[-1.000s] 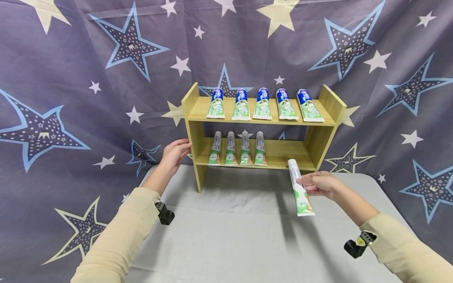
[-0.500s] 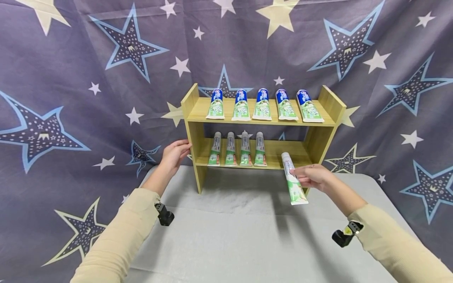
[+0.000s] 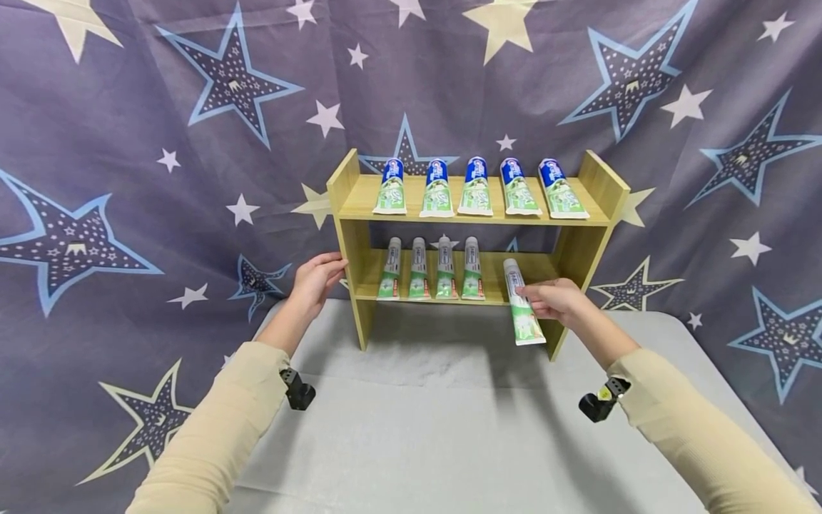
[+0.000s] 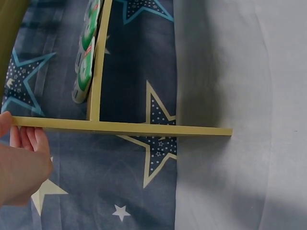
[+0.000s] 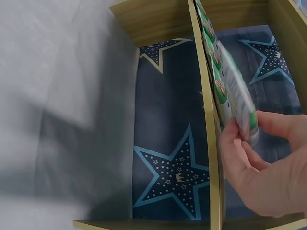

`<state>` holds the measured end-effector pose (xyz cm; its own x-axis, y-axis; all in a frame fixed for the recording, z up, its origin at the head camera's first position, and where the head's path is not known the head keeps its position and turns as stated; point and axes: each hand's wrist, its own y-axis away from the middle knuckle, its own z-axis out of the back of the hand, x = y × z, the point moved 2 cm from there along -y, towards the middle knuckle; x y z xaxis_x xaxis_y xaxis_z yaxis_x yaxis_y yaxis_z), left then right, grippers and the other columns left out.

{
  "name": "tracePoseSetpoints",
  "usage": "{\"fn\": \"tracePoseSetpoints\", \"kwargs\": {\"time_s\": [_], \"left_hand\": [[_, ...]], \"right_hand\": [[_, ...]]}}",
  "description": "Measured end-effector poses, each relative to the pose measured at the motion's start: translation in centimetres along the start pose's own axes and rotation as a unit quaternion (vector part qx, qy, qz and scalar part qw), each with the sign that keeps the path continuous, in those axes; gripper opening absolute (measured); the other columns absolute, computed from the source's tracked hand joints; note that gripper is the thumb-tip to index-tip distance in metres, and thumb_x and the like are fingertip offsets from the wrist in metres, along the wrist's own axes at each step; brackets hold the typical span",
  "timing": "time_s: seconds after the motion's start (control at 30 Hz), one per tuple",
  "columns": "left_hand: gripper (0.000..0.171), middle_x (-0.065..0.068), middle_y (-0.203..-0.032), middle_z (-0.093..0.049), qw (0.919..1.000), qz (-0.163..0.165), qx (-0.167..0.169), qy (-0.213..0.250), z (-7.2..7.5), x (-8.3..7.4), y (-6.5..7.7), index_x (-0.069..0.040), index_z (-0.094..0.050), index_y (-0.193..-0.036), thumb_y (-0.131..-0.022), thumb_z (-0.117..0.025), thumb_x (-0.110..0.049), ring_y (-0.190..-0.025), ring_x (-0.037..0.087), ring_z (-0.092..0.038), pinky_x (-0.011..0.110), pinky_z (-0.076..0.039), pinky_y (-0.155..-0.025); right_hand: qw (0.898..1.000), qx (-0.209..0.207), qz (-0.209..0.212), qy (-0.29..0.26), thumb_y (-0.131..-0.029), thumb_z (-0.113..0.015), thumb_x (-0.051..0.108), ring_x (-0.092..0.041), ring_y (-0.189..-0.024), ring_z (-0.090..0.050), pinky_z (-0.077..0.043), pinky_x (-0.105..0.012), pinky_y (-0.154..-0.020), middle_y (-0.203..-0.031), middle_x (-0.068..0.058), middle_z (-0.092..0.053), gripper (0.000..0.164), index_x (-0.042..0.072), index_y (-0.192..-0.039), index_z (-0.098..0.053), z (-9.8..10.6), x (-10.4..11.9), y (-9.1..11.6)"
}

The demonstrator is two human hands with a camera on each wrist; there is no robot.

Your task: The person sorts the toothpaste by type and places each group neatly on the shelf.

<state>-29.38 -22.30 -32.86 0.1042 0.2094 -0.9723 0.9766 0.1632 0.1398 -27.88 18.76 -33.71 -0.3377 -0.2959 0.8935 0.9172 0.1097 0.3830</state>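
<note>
My right hand (image 3: 555, 300) pinches a white-and-green toothpaste tube (image 3: 521, 303) between thumb and fingers, cap end up and tilted toward the back. Its upper end overlaps the lower shelf board, while the flat end sticks out in front of the board's edge. In the right wrist view this tube (image 5: 242, 96) is close over the board, beside the others. My left hand (image 3: 317, 278) holds the left side panel (image 4: 158, 129) of the wooden rack, thumb at its edge and fingers against its outer face. Several like tubes (image 3: 419, 270) lie in a row on the lower board, left of the held one.
Several blue-and-green toothpaste tubes (image 3: 476, 187) lie in a row on the rack's upper board (image 3: 414, 207). The rack's right side panel (image 3: 587, 243) stands close to my right hand. Grey cloth (image 3: 411, 435) covers the table, and a star-patterned curtain (image 3: 270, 178) hangs behind.
My right hand has carried the toothpaste tube up, leftward and in toward the lower board. The left hand stays at the side panel; the tubes on the rack have not moved.
</note>
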Motion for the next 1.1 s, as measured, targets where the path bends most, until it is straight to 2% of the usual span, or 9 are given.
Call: {"fn": "tracePoseSetpoints", "kwargs": {"time_s": [0.13, 0.23, 0.33, 0.47, 0.63, 0.77, 0.87, 0.93, 1.1], "left_hand": [[0.024, -0.009, -0.089, -0.062, 1.0000, -0.004, -0.005, -0.004, 0.0, -0.1, -0.2, -0.004, -0.055, -0.117, -0.093, -0.058, -0.004, -0.086, 0.001, -0.064, 0.029, -0.044, -0.112], [0.027, -0.009, -0.090, -0.062, 0.9999, -0.010, -0.007, -0.008, -0.1, -0.1, -0.2, -0.003, -0.054, -0.119, -0.093, -0.058, -0.004, -0.086, 0.001, -0.064, 0.030, -0.044, -0.112], [0.030, -0.009, -0.088, -0.062, 0.9999, -0.011, -0.006, -0.009, 0.0, -0.2, -0.2, -0.002, -0.053, -0.123, -0.093, -0.058, -0.004, -0.085, 0.001, -0.064, 0.032, -0.042, -0.113], [0.034, -0.010, -0.088, -0.062, 0.9999, -0.007, -0.007, -0.008, 0.0, -0.2, -0.1, 0.000, -0.052, -0.126, -0.093, -0.058, -0.004, -0.083, 0.000, -0.064, 0.031, -0.042, -0.113], [0.036, -0.009, -0.089, -0.062, 0.9999, -0.006, -0.007, -0.007, 0.0, -0.1, 0.0, 0.001, -0.051, -0.128, -0.093, -0.058, -0.004, -0.083, 0.000, -0.064, 0.030, -0.043, -0.112], [0.036, -0.009, -0.087, -0.063, 1.0000, -0.007, -0.003, -0.004, 0.0, 0.0, 0.1, 0.001, -0.052, -0.128, -0.093, -0.058, -0.004, -0.084, 0.001, -0.064, 0.032, -0.042, -0.114], [0.032, -0.010, -0.085, -0.064, 1.0000, -0.007, -0.003, 0.000, 0.0, 0.0, 0.1, 0.001, -0.053, -0.124, -0.092, -0.058, -0.002, -0.083, 0.002, -0.065, 0.032, -0.042, -0.114], [0.030, -0.010, -0.084, -0.064, 1.0000, -0.006, -0.003, 0.003, 0.0, 0.1, 0.1, 0.000, -0.054, -0.122, -0.092, -0.058, -0.002, -0.084, 0.002, -0.065, 0.032, -0.042, -0.113], [0.029, -0.010, -0.086, -0.064, 1.0000, -0.006, -0.001, -0.003, -0.1, 0.0, 0.2, -0.002, -0.054, -0.121, -0.092, -0.058, -0.003, -0.086, 0.001, -0.064, 0.029, -0.043, -0.113]], "right_hand": [[0.999, -0.027, 0.020, 0.003, -0.092, -0.063, 0.021, 0.001, -0.050, -0.046, -0.051, -0.014, -0.057, -0.056, 0.012, -0.049, 0.028, 0.000, -0.108, -0.056, -0.1, 0.7, -1.0], [0.998, -0.054, 0.022, -0.001, -0.090, -0.065, 0.022, -0.001, -0.051, -0.046, -0.051, -0.015, -0.056, -0.057, 0.010, -0.049, 0.022, 0.004, -0.094, -0.053, -0.1, 1.1, -1.8], [0.996, -0.082, 0.019, 0.000, -0.089, -0.067, 0.024, -0.004, -0.054, -0.046, -0.050, -0.017, -0.057, -0.062, 0.008, -0.050, 0.028, 0.002, -0.100, -0.053, -0.1, 1.3, -2.6], [0.994, -0.105, 0.012, 0.004, -0.088, -0.066, 0.026, -0.006, -0.058, -0.049, -0.049, -0.020, -0.058, -0.073, 0.005, -0.051, 0.046, -0.003, -0.120, -0.049, -0.4, 1.4, -3.7], [0.991, -0.133, 0.011, -0.031, -0.088, -0.066, 0.020, -0.004, -0.069, -0.056, -0.053, -0.016, -0.064, -0.107, -0.005, -0.056, 0.064, -0.007, -0.139, -0.037, -0.7, 1.5, -5.1], [0.986, -0.155, 0.022, -0.053, -0.088, -0.066, 0.014, -0.009, -0.085, -0.059, -0.055, -0.017, -0.074, -0.132, -0.012, -0.051, 0.063, -0.006, -0.141, -0.037, -0.8, 1.6, -6.1], [0.984, -0.169, 0.031, -0.055, -0.088, -0.066, 0.011, -0.013, -0.095, -0.059, -0.054, -0.018, -0.079, -0.138, -0.014, -0.050, 0.059, -0.003, -0.139, -0.042, -0.8, 1.7, -6.7], [0.982, -0.179, 0.034, -0.050, -0.087, -0.066, 0.011, -0.011, -0.092, -0.059, -0.054, -0.016, -0.077, -0.138, -0.014, -0.050, 0.056, -0.002, -0.138, -0.046, -0.8, 1.7, -7.0], [0.982, -0.180, 0.044, -0.015, -0.087, -0.065, 0.009, -0.001, -0.070, -0.052, -0.048, -0.011, -0.061, -0.136, -0.015, -0.054, 0.051, 0.002, -0.136, -0.051, -0.9, 1.9, -7.3]]}}
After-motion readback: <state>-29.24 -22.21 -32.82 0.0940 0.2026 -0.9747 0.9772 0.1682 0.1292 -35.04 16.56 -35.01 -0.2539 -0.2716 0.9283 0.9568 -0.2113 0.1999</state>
